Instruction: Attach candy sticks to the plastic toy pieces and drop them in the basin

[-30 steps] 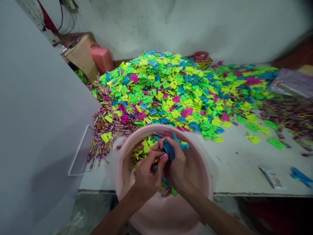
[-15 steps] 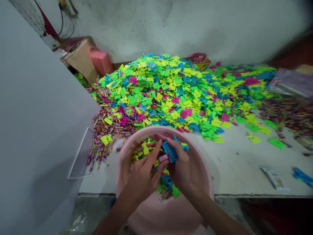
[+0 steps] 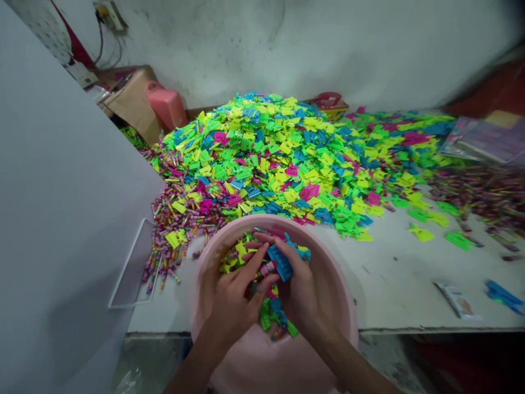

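While my right hand clamps a blue piece over the basin, my left hand has fingers parted around a tube.

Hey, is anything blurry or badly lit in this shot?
Head view: the purplish heap at far right is smeared, while the bright middle pile looks sharper; a soft shadow darkens the pale panel at left; lower right, below the table, is nearly black.
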Demonstrator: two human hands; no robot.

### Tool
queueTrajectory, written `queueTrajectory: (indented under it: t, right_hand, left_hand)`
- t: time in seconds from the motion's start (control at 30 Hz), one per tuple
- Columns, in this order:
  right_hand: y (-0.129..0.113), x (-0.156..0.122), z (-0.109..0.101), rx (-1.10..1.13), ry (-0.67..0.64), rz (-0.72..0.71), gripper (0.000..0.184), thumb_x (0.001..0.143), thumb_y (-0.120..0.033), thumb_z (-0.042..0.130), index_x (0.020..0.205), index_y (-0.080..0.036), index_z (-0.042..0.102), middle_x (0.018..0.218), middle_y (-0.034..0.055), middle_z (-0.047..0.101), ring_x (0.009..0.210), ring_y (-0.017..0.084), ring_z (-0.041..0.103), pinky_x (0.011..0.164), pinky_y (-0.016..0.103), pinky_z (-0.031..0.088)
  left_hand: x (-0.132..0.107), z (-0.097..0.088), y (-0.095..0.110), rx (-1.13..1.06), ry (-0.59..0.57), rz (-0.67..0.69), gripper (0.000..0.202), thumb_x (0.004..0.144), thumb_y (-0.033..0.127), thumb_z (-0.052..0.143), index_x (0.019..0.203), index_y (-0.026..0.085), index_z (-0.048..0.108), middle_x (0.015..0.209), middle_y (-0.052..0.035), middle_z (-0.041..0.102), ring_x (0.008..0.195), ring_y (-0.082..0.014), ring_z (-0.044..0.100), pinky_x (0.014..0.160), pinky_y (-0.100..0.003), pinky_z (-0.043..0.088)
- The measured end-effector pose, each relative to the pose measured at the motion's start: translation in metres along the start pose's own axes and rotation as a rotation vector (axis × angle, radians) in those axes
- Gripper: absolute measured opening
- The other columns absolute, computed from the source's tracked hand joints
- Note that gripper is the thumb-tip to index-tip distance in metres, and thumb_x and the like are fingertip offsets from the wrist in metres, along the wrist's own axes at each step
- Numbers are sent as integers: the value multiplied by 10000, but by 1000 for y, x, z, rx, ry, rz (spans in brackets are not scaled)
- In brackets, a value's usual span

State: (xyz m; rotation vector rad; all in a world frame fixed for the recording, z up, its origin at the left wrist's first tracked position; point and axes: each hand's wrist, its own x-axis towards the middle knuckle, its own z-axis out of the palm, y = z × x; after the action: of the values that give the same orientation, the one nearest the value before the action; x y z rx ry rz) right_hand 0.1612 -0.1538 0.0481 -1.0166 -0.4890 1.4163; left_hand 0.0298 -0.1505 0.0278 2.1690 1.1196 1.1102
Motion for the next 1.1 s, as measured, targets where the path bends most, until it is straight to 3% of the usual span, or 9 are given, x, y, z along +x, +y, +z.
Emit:
queueTrajectory:
  t: [0.13, 0.2, 0.27, 0.37, 0.5, 0.6, 0.73, 0.87, 1.1]
  right_hand:
    - [-7, 9, -24, -369, -69, -203, 427, 820, -431, 760, 1209, -267, 695, 1263, 53, 715, 1200, 286, 645, 1056, 416, 487]
    - [-12, 21, -45, -503, -180, -259, 688, 743, -457, 833, 1362, -296, 579, 1367, 65, 658, 1256, 299, 610, 1068, 437, 477]
    - [-19, 43, -72, -661, -216, -352, 724, 829, -557, 718, 1459, -305, 464, 1424, 81, 615, 1297, 287, 581, 1068, 445, 474]
    - [-40, 90, -120, -1052, 156, -457, 464, 1004, -541, 366, 1308, -264, 582, 1296, 88, 689, 1225, 243, 619, 1044, 416, 479]
    - [-60, 146, -179, -1219, 420, -400, 422, 862, -502, 626, 1089, -150, 677, 1262, 216, 655, 1328, 399, 460, 1129, 589, 308]
    - [-54, 167, -201, -1250, 443, -346, 348, 798, -477, 721, 936, -158, 701, 1197, 222, 670, 1332, 431, 420, 1126, 619, 268]
    - [-38, 178, -195, -1139, 369, -350, 286, 716, -421, 806, 825, -185, 687, 1189, 201, 671, 1323, 391, 427, 1127, 512, 317]
    - [-41, 173, -166, -869, 283, -319, 474, 644, -464, 837, 981, -183, 656, 998, 107, 707, 1039, 325, 615, 935, 489, 489]
    - [-63, 94, -104, -358, 50, -147, 483, 716, -408, 828, 1124, -247, 626, 797, -17, 700, 730, 192, 694, 704, 345, 587]
  left_hand:
    - [-6, -14, -18, 3, 164, -370, 307, 914, 468, 649, 1055, 223, 769, 764, -31, 737, 728, -184, 703, 681, -247, 560]
    - [-9, -18, -29, -129, 214, -577, 396, 916, 555, 595, 873, 195, 753, 570, 12, 612, 490, -127, 558, 486, -212, 457]
    - [-11, -20, -36, -315, 176, -732, 543, 886, 677, 545, 827, 168, 726, 547, 18, 573, 398, -96, 436, 395, -207, 355]
    - [-13, -19, -40, -445, 144, -886, 736, 764, 850, 516, 754, 138, 704, 550, 0, 563, 380, -82, 386, 371, -204, 297]
    - [-19, -16, -45, -449, 208, -994, 764, 626, 902, 596, 653, 140, 651, 496, 35, 449, 404, -78, 345, 381, -190, 252]
    - [-24, -15, -51, -443, 207, -961, 731, 676, 868, 599, 770, 148, 675, 479, 52, 432, 412, -94, 348, 399, -201, 264]
    - [-25, -17, -52, -393, 174, -833, 636, 775, 766, 621, 897, 149, 711, 480, 59, 418, 466, -118, 386, 437, -210, 277]
    - [-16, -18, -42, -465, 175, -863, 658, 759, 771, 634, 892, 135, 740, 495, 63, 385, 464, -102, 346, 429, -206, 240]
    - [9, -12, -20, -638, 143, -807, 572, 762, 648, 736, 992, 124, 748, 523, 67, 417, 458, -68, 334, 421, -177, 213]
